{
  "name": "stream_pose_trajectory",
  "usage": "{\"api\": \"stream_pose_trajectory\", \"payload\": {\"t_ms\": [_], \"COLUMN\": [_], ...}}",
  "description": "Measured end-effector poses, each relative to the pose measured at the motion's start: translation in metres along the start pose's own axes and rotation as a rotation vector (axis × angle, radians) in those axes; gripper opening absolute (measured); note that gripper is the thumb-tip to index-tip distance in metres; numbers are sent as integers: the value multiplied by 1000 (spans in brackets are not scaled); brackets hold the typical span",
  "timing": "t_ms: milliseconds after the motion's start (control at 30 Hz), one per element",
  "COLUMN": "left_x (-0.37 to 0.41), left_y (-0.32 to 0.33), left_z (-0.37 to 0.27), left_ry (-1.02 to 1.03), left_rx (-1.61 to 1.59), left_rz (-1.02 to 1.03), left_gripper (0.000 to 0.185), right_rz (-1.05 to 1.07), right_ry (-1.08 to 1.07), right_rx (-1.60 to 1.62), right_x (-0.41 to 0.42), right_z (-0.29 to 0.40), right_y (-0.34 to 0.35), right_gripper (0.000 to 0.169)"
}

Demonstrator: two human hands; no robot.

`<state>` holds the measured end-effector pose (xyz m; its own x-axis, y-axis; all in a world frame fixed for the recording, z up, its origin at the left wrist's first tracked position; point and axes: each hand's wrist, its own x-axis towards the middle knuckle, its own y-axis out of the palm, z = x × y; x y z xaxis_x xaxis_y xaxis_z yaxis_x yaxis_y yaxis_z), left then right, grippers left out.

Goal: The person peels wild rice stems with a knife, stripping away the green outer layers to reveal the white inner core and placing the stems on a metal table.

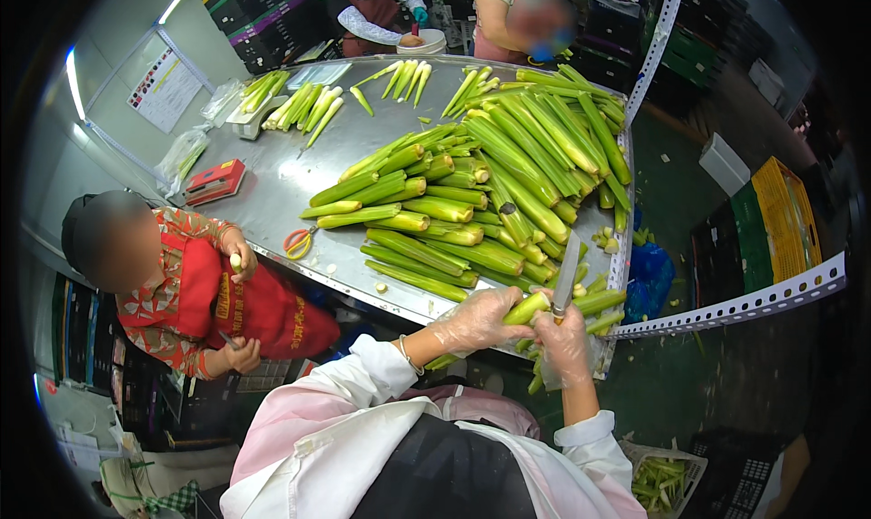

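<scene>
My left hand (480, 320), in a clear plastic glove, is closed around a thick green stalk (527, 309) with a pale cut end. My right hand (561, 342), gloved the same way, grips a knife (567, 274) whose blade points up and away from me, beside the stalk's cut end. Both hands are over the near right edge of a metal table (272, 172). Just beyond them lies a big heap of similar green stalks (442, 209). Small cut pieces (611, 245) lie to the heap's right.
Orange-handled scissors (298, 244) and a red box (215, 182) lie on the table's left. A co-worker in a red apron (252, 308) stands at left; two more people are across the table. A perforated metal rail (742, 311) juts out at right. A basket of trimmings (660, 481) is below right.
</scene>
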<state>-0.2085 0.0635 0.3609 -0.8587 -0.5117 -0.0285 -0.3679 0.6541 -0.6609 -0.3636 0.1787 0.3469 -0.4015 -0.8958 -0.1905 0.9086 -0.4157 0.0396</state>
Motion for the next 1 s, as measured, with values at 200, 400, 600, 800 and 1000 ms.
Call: {"api": "stream_pose_trajectory", "payload": {"t_ms": [200,400,600,800,1000], "left_x": [0,3,1,3,5], "left_y": [6,14,20,15,20], "left_z": [9,22,27,21,21], "left_ry": [45,-11,-150,-197,-200], "left_rx": [-138,-431,-655,-893,-928], "left_rz": [-44,-6,67,144,171], "left_gripper": [49,42,43,37,34], "right_rz": [-22,-33,15,18,-63], "right_ry": [-53,-61,-70,-97,-35], "right_rx": [21,72,81,50,113], "right_x": [-6,-6,-4,-2,1], "right_z": [7,3,-8,-4,-3], "right_y": [2,4,-2,-3,0], "right_gripper": [41,45,47,47,41]}}
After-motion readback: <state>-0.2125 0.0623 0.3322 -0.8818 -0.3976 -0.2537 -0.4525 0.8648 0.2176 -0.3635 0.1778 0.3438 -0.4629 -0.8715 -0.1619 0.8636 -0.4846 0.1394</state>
